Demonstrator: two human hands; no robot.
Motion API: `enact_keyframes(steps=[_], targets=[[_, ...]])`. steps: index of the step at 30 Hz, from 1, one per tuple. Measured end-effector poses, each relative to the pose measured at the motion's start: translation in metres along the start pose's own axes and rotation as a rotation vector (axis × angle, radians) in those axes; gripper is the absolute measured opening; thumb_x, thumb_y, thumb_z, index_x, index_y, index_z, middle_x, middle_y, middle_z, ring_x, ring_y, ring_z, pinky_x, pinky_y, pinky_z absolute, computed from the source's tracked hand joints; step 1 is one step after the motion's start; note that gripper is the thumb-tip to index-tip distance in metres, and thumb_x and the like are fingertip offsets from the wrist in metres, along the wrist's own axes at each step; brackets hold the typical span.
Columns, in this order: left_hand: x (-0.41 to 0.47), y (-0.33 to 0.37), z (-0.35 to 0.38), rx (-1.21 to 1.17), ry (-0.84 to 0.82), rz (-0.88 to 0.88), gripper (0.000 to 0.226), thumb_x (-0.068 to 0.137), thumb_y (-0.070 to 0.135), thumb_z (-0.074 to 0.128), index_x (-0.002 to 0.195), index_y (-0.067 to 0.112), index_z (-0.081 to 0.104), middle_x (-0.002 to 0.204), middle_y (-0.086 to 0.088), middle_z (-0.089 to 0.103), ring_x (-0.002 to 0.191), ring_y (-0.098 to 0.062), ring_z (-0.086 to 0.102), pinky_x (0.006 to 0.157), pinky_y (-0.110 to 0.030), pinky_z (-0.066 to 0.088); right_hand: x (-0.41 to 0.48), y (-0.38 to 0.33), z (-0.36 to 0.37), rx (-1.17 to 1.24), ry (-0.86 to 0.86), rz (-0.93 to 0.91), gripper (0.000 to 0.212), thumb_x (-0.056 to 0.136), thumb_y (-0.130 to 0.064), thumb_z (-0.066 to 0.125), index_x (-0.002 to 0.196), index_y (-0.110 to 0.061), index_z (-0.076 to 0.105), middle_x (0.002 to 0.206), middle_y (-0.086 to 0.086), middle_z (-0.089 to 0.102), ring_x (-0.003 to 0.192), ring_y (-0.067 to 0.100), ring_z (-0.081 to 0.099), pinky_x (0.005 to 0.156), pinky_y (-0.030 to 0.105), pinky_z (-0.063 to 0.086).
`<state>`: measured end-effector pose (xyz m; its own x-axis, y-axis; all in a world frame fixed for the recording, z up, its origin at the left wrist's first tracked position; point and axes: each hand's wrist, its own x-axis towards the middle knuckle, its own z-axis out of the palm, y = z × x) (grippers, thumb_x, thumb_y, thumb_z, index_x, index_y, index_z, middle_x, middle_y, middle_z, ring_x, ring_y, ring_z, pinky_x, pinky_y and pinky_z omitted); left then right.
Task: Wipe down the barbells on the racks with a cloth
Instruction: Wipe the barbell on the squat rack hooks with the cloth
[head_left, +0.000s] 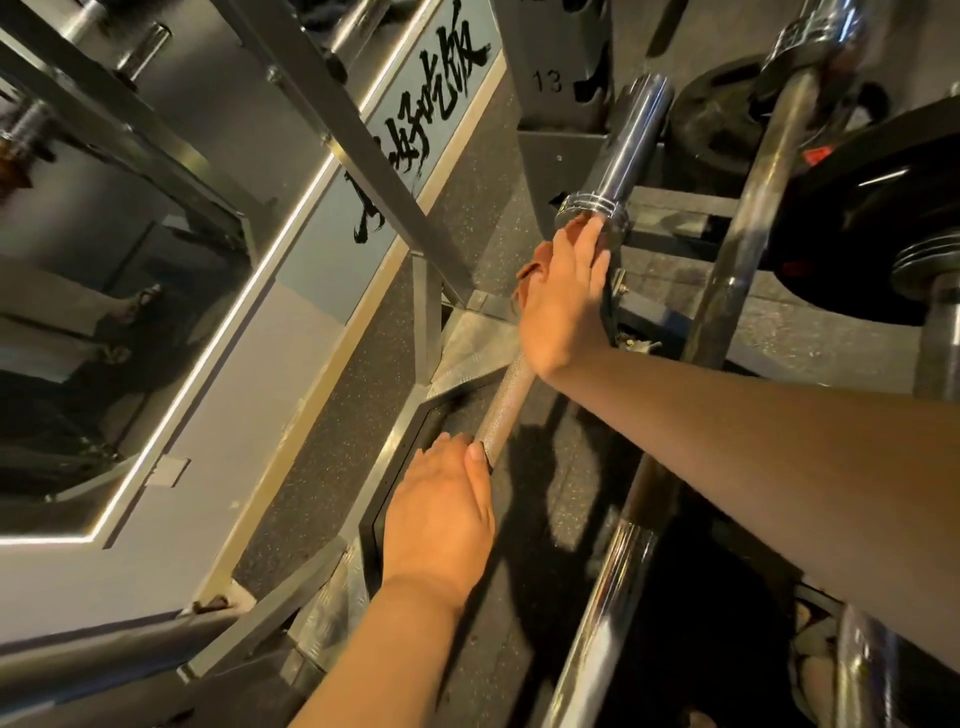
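In a gym, beside a mirror-panelled wall, a person holds a barbell (506, 402) in both bare hands, the bar running up and away from the camera over the speckled rubber floor (322, 467). The right hand (563, 301) is curled round the far part of the shaft with a rust-brown cloth (530, 270) pressed under its palm and fingers. The cloth shows along the hand's left edge and sits right up against the ringed collar (589, 205) where the polished chrome sleeve (631, 140) begins. Nearer the camera, the left hand (441, 514) grips the shaft bare, fingers wrapped over it and the thumb laid along the metal. A stretch of knurled steel lies uncovered between the two hands.

Just to the right, a second chrome bar (748, 223) runs roughly parallel and apart from the one being held. Beyond it, a black weight plate (878, 208) fills the right edge of the view, though what carries it cannot be made out. Behind the sleeve stands a grey rack upright (548, 80) stamped with the number 13. A grey rack beam (332, 104) crosses in front of a wall panel (415, 130) painted with black brush characters. To the left is the lit-edged mirror (104, 260)
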<state>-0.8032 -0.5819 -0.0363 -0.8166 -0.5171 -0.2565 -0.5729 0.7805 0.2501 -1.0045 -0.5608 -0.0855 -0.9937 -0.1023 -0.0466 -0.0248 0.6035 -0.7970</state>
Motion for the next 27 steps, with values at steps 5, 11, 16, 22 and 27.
enact_keyframes(steps=[5, 11, 16, 22, 27], targets=[[-0.001, 0.0, 0.0, -0.009, 0.025, 0.005, 0.055, 0.098, 0.052, 0.004, 0.102, 0.028, 0.053, 0.1, 0.001, 0.06, 0.098, -0.022, 0.059, 0.1, -0.042, 0.047, -0.048, -0.005, -0.012, 0.258, 0.005, 0.112, 0.053, 0.106, -0.043, 0.049, 0.153, -0.02, 0.039, 0.144, 0.006, 0.048, 0.129, 0.017, 0.054, 0.102, 0.018, 0.045], [-0.002, -0.001, 0.002, 0.019, 0.028, -0.013, 0.055, 0.097, 0.054, 0.001, 0.104, 0.03, 0.051, 0.101, 0.001, 0.061, 0.1, -0.022, 0.06, 0.094, -0.038, 0.047, -0.033, -0.013, -0.019, 0.23, 0.019, 0.186, 0.042, 0.11, -0.021, 0.034, 0.142, 0.003, 0.047, 0.131, 0.018, 0.055, 0.103, 0.016, 0.061, 0.079, 0.015, 0.051], [-0.001, 0.0, 0.003, 0.019, 0.027, -0.023, 0.048, 0.094, 0.057, -0.001, 0.1, 0.036, 0.042, 0.097, 0.006, 0.055, 0.089, -0.018, 0.056, 0.083, -0.032, 0.046, 0.02, -0.014, -0.027, 0.156, -0.149, 0.205, 0.044, 0.098, -0.013, 0.047, 0.141, -0.001, 0.048, 0.145, 0.023, 0.04, 0.132, 0.034, 0.041, 0.094, 0.032, 0.031], [-0.001, 0.0, 0.003, 0.056, 0.01, -0.013, 0.062, 0.096, 0.057, 0.0, 0.115, 0.028, 0.052, 0.115, -0.002, 0.063, 0.107, -0.023, 0.062, 0.098, -0.041, 0.05, -0.026, -0.006, -0.018, 0.342, -0.046, 0.159, 0.057, 0.1, -0.005, 0.051, 0.147, 0.016, 0.027, 0.149, 0.033, 0.03, 0.135, 0.042, 0.038, 0.108, 0.035, 0.026], [-0.001, -0.002, 0.005, 0.056, 0.011, -0.02, 0.06, 0.095, 0.058, -0.001, 0.112, 0.031, 0.05, 0.113, 0.001, 0.063, 0.103, -0.02, 0.062, 0.096, -0.038, 0.051, 0.008, -0.025, -0.03, -0.014, -0.05, 0.206, 0.079, 0.104, -0.019, 0.054, 0.156, 0.01, 0.002, 0.162, 0.026, 0.017, 0.148, 0.035, 0.027, 0.121, 0.04, 0.027]])
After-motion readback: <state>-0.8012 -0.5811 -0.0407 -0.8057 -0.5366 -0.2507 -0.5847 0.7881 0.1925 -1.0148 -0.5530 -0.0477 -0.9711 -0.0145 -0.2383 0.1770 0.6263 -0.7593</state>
